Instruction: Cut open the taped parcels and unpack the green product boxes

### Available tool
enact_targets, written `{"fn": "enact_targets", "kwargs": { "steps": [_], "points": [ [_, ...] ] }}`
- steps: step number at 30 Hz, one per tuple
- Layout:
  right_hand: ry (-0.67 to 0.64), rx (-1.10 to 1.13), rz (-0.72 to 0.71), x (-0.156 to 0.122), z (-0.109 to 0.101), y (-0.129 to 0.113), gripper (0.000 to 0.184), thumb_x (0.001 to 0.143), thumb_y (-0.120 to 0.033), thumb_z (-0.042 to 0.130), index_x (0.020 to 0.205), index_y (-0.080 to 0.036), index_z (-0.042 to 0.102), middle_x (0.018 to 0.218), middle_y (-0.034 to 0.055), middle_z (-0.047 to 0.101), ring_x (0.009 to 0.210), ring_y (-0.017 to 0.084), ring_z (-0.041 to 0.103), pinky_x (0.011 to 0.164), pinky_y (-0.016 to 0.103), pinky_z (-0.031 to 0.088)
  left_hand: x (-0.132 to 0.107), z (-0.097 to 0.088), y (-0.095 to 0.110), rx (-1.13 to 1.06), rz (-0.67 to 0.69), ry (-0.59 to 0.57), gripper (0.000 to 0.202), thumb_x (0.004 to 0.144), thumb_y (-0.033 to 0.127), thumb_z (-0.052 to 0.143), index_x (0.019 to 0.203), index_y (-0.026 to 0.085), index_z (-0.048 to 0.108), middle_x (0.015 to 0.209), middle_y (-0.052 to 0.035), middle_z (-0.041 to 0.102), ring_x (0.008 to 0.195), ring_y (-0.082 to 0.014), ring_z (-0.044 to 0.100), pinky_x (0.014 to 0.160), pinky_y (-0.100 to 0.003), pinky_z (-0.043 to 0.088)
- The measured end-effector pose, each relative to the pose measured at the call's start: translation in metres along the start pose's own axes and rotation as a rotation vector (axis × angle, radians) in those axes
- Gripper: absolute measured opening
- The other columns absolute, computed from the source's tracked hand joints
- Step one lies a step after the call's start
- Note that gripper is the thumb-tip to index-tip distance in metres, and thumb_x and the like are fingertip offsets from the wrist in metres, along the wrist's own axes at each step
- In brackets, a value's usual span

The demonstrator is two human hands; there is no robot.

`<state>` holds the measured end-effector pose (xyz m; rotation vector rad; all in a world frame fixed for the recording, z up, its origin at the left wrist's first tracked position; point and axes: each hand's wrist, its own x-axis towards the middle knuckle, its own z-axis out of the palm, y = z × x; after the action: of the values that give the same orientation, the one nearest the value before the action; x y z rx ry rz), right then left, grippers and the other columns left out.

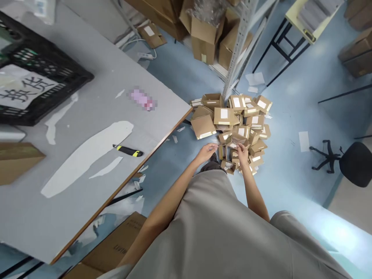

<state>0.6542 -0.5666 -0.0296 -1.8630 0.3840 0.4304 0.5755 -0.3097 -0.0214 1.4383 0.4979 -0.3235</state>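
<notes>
My left hand [208, 151] reaches out past my body, its fingers drawn together in a pinch. Opposite it, my right hand [242, 153] also pinches, thumb against fingertips. Something thin and see-through seems to lie between the two hands, too small and faint to name. Below and beyond them is a heap of small brown cardboard boxes [223, 117] on the floor, several with white labels and some with flaps up. On the grey table [162, 120] to my left lies a black and yellow utility knife [128, 150], apart from both hands.
Torn white paper [87, 157] and a black crate [58, 62] with a handwritten sheet are on the table. A metal shelf post [236, 50] stands behind the heap, with larger cartons [205, 40] beside it. At right are an office chair [356, 164] and a small yellow-topped table [293, 15].
</notes>
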Motion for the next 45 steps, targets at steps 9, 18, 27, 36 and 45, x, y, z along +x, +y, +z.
{"fn": "enact_targets", "kwargs": {
  "steps": [9,18,27,36,45],
  "points": [
    [-0.350,-0.076,-0.149,-0.061,0.152,-0.065,0.057,0.083,-0.072,0.083,0.109,-0.022,0.081,0.123,0.0157,0.091,0.107,0.029,0.086,0.095,0.043,0.072,-0.156,-0.115,-0.045,-0.214,0.131,0.440,0.057,0.078,0.077,0.097,0.085,0.027,0.071,0.146,-0.0182,0.086,0.130,-0.0384,0.082,0.124,-0.060,0.061],
    [-0.894,-0.258,-0.434,-0.246,0.328,-0.070,0.074,0.082,-0.085,0.082,0.121,-0.022,0.083,0.137,0.0223,0.089,0.121,0.038,0.088,0.100,0.052,0.073,-0.363,-0.204,-0.107,-0.481,0.329,0.902,0.053,0.087,0.078,0.089,0.087,0.026,0.076,0.147,-0.0173,0.086,0.140,-0.0381,0.079,0.129,-0.057,0.058],
    [-1.526,-0.513,-0.564,-0.465,0.453,-0.044,0.062,0.097,-0.080,0.080,0.126,-0.026,0.088,0.136,0.0162,0.091,0.116,0.036,0.089,0.099,0.050,0.074,-0.519,-0.226,-0.187,-0.835,0.381,1.394,0.065,0.093,0.085,0.084,0.116,0.024,0.089,0.141,-0.0175,0.088,0.138,-0.0399,0.081,0.122,-0.055,0.065],
    [-1.948,-0.734,-0.548,-0.629,0.582,0.010,0.058,0.100,-0.076,0.077,0.129,-0.026,0.086,0.136,0.0148,0.091,0.116,0.035,0.089,0.103,0.049,0.072,-0.651,-0.252,-0.266,-1.070,0.232,1.893,0.068,0.085,0.089,0.091,0.109,0.025,0.091,0.133,-0.0153,0.090,0.133,-0.0396,0.081,0.124,-0.057,0.064],
    [-2.279,-1.038,-0.538,-0.771,0.667,0.088,0.063,0.097,-0.081,0.080,0.125,-0.025,0.087,0.129,0.0140,0.091,0.112,0.032,0.088,0.107,0.049,0.071,-0.722,-0.236,-0.322,-1.359,0.161,2.246,0.065,0.087,0.086,0.094,0.091,0.025,0.074,0.137,-0.0161,0.087,0.142,-0.0383,0.077,0.128,-0.056,0.060]
  ]
}}
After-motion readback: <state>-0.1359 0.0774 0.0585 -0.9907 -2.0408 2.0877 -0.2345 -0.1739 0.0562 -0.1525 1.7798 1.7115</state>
